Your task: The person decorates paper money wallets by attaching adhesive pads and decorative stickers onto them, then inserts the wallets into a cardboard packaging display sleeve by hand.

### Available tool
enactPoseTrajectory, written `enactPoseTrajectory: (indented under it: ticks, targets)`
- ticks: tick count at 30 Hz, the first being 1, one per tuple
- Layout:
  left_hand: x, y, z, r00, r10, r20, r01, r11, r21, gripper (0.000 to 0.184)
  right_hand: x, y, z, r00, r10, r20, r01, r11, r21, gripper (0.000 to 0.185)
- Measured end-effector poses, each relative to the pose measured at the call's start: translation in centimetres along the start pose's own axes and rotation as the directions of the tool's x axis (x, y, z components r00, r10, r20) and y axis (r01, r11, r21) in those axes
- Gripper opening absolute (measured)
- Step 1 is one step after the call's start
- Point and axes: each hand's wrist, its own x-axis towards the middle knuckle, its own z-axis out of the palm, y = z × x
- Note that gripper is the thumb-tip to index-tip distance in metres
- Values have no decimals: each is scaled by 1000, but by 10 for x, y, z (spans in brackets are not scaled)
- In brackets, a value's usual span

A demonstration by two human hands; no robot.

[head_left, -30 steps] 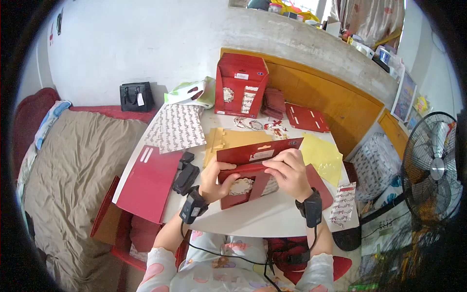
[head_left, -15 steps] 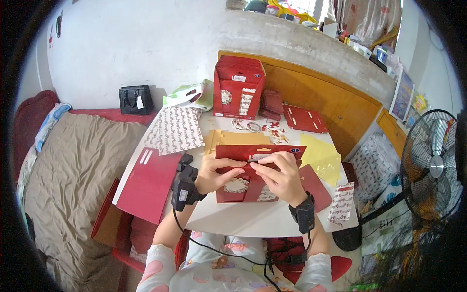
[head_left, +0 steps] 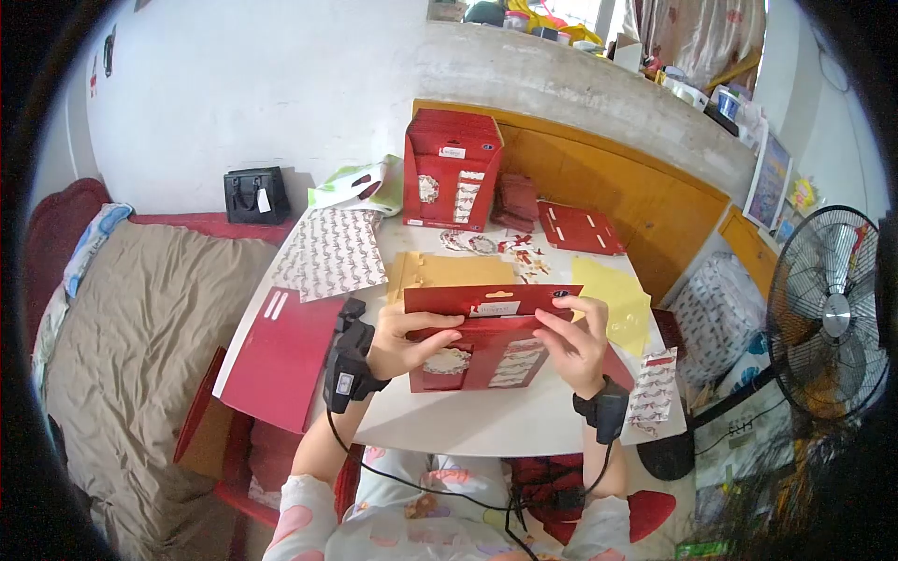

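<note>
A flat red cardboard pack (head_left: pixel 493 350) stands tilted in front of me, with a hang hole and a white label on its top strip and cut-out windows showing patterned paper. My left hand (head_left: pixel 409 338) grips its left side, fingers laid along the line under the top strip and thumb lower on the front. At its upper right, my right hand (head_left: pixel 578 344) holds the pack between thumb and fingers. Behind the pack, tan envelopes (head_left: pixel 458 268) lie on the white table (head_left: pixel 430 425).
A red display box (head_left: pixel 453 173) full of similar packs stands at the back. Patterned sheets (head_left: pixel 332 251) and a red board (head_left: pixel 278 355) lie left. Yellow sheets (head_left: pixel 613 304), a red card (head_left: pixel 582 227) and a patterned strip (head_left: pixel 652 388) lie right. A fan (head_left: pixel 832 313) stands beyond.
My right hand has slid from the middle of the top strip to the pack's right side, uncovering the white label. My left hand stays on the left side.
</note>
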Motion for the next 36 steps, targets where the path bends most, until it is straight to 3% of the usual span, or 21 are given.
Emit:
enactPoseTrajectory:
  ticks: [6, 8, 18, 24, 28, 30, 36]
  targets:
    - [1, 1, -1, 999, 38, 20, -38, 999, 18, 16, -6, 6, 1, 995, 99, -7, -99, 994, 44, 32]
    - [1, 0, -1, 999, 47, 14, -47, 998, 30, 16, -2, 8, -1, 1000, 20, 11, -20, 1000, 1, 31]
    - [0, 0, -1, 998, 70, 6, -70, 996, 60, 16, -3, 13, -6, 996, -40, 84, 44, 998, -39, 28]
    - [-1, 5, -1, 1000, 4, 14, -5, 998, 70, 16, 5, -8, -8, 993, 68, 92, -65, 997, -35, 26]
    - [-1, 5, 1, 1000, 0, -3, 0, 999, 34, 15, 6, -8, 0, 996, -54, 66, 59, 996, -73, 25]
    - [-1, 0, 1, 987, 158, -17, -155, 980, 121, 15, 6, -8, 3, 999, -40, 35, 41, 999, -18, 24]
    - [-3, 1, 0, 998, 59, -3, -59, 997, 44, 15, 4, -4, 6, 999, -27, 21, 27, 999, 26, 22]
